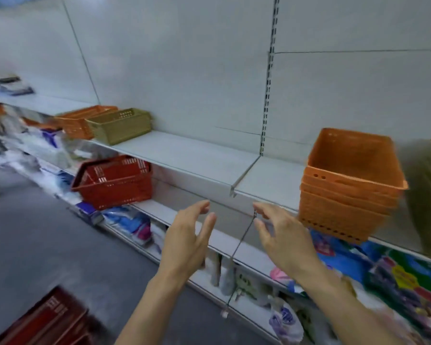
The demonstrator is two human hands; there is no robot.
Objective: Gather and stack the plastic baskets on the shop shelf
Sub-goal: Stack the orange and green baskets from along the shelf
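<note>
Left hand: the left hand is raised in front of the shelf edge, fingers spread and loosely curled, holding nothing.
Right hand: the right hand is beside it, palm facing the left, fingers apart, also empty.
Orange stack: a stack of orange baskets sits at the right of the shelf, its lower front corner hanging over the front lip.
Far baskets: an orange basket and an olive basket stand touching at the left end, near the edge.
Open room: the shelf between olive basket and orange stack is bare, a bracket seam crossing it.
Lower shelf: a red shopping basket rests tilted.
Floor: grey floor lies open at left.
</note>
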